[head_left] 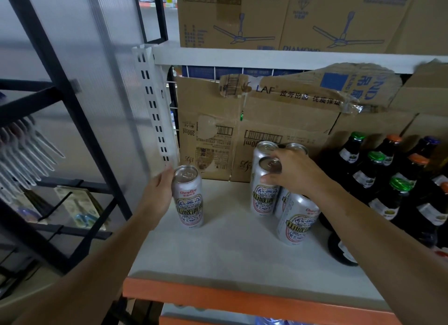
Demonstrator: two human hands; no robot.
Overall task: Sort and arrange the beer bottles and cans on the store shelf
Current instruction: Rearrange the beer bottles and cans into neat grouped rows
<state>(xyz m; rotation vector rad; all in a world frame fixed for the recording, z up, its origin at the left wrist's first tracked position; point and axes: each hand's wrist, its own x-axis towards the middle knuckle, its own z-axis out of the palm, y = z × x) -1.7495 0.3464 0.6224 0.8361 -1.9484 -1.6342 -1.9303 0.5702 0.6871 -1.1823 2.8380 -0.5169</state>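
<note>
Standing left of the can cluster (264, 198), a lone silver can (188, 198) with a blue-and-red label sits in the left hand (157, 191), grip wrapped round it; the right hand (295, 172) has its grip clamped atop the cluster; dark bottles (361, 176) stand right of it.

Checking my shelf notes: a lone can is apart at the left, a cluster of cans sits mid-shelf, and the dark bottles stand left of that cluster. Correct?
Not quite: the head view shows the dark bottles standing right of the cluster of cans, not left. The rest holds: the lone can is apart at the left, the cluster mid-shelf.
</note>
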